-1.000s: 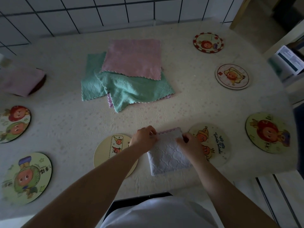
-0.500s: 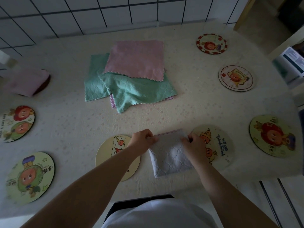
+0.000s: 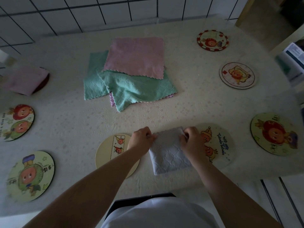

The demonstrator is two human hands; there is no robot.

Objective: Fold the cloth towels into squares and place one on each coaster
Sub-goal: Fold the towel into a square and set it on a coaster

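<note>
A pale lilac towel (image 3: 169, 155), folded to a small square, lies near the table's front edge between two round coasters. My left hand (image 3: 141, 139) pinches its far left corner and my right hand (image 3: 191, 142) pinches its far right corner. The cream coaster (image 3: 108, 153) sits partly under my left forearm; the coaster with two orange figures (image 3: 218, 145) lies partly under my right hand. A pile of unfolded towels rests mid-table: a pink one (image 3: 136, 57) on top of green ones (image 3: 131, 89). At far left a folded pink towel (image 3: 26, 79) covers a dark coaster.
More cartoon coasters ring the table: two at left (image 3: 16, 123) (image 3: 29, 176), three at right (image 3: 213, 40) (image 3: 237, 75) (image 3: 273, 134). A tiled wall backs the table. A box (image 3: 294, 63) stands off the right edge. The front edge is just below the folded towel.
Both hands stay on the lilac towel's far edge; my right hand has slid slightly inward along that edge. The towel stays flat in the same place.
</note>
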